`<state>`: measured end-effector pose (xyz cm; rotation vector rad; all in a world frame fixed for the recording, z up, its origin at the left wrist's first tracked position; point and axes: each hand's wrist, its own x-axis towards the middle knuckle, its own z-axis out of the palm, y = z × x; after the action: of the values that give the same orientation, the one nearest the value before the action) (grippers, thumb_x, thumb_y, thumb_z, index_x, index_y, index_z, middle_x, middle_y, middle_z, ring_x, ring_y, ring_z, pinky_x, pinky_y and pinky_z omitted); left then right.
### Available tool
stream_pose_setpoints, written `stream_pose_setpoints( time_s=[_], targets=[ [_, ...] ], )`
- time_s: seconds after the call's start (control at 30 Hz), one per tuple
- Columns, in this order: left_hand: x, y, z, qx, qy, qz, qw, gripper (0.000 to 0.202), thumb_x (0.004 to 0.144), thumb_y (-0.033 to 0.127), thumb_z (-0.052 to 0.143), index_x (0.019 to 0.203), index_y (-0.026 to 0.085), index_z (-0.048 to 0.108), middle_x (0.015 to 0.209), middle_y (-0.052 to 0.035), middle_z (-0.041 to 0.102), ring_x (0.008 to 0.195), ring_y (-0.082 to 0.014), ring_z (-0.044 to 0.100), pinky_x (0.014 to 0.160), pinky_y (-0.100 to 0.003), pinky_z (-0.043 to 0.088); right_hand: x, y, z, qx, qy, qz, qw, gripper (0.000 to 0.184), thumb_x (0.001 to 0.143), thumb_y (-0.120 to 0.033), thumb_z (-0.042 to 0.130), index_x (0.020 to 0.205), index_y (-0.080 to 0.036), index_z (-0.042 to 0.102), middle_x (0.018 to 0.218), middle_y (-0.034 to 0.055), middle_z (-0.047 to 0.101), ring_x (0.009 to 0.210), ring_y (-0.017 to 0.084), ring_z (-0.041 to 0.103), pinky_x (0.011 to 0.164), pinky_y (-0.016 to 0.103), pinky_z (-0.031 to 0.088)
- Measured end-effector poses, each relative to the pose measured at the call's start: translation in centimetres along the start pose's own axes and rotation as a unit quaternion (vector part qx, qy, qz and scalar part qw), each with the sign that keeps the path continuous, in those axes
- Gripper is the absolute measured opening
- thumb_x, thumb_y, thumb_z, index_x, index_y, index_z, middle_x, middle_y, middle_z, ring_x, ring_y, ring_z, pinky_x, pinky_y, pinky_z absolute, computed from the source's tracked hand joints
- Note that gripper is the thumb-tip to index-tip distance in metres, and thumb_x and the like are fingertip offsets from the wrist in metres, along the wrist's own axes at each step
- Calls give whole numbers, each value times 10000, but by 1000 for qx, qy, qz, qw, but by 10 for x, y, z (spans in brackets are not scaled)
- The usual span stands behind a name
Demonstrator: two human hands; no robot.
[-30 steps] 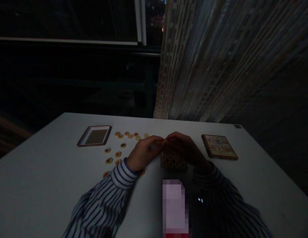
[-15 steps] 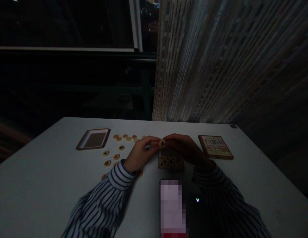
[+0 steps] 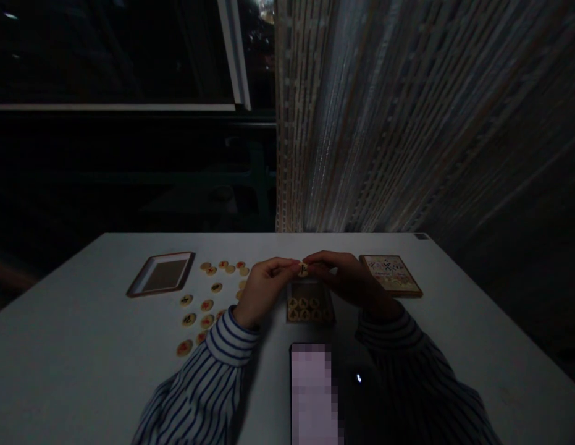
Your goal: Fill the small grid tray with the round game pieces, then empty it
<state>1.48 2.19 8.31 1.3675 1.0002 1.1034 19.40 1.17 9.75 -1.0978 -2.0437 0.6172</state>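
Pinching a round piece (image 3: 303,270) btwn fingertips of my L hand (image 3: 263,292) and R hand (image 3: 348,277), prob. just above the far edge of the box (image 3: 309,290), tho it's dim; best grip lightly, rim only

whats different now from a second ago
A round piece, held between the fingertips of the left hand and right hand, now shows its dark marking; a second ago that marking wasn't visible. The view has swung slightly right, so the table sits farther left. Unchanged: the filled rows in the small box, the shallow tray and the printed box.
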Motion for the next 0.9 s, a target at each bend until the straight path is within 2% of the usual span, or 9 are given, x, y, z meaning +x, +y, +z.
stream_pose_setpoints(
  time_s=[0.1,0.2,0.37,0.47,0.63,0.9],
  targets=[
    [1,-5,1,0,38,0,999,181,679,289,669,778,138,689,799,-59,705,749,-160,634,678,-246,490,0,2,2,-29,-3,-46,998,206,826,-243,521,1000,-174,605,905,44,672,787,126,608,694,239,462],
    [3,-14,2,-37,53,-9,998,203,666,307,681,787,145,696,789,-56,705,753,-157,633,706,-253,484,0,5,6,-73,11,-81,994,235,793,-237,576,1019,-175,596,906,50,664,764,129,597,689,256,456],
    [4,-25,3,-102,40,-33,993,241,633,324,709,793,144,699,797,-61,706,748,-151,630,746,-265,473,1,12,10,-152,25,-111,982,240,802,-273,575,1028,-195,596,842,43,654,758,145,575,678,285,440],
    [4,-26,2,-136,22,-57,989,260,653,324,697,830,133,692,821,-68,703,764,-146,628,760,-260,471,1,14,9,-170,22,-131,976,264,819,-259,552,1076,-203,577,869,48,651,783,148,575,692,289,438],
    [2,-23,2,-188,-23,-82,978,284,687,306,675,909,129,678,888,-77,697,840,-157,627,797,-264,470,0,11,7,-179,11,-134,975,289,828,-238,536,1114,-196,554,916,60,650,824,157,573,721,300,432],
    [3,-21,1,-142,-4,-90,986,255,647,309,700,832,134,691,844,-68,703,781,-152,630,785,-288,477,-1,10,6,-195,-13,-118,974,286,814,-252,554,1092,-189,561,950,70,645,852,173,569,750,312,415]
  ],
)
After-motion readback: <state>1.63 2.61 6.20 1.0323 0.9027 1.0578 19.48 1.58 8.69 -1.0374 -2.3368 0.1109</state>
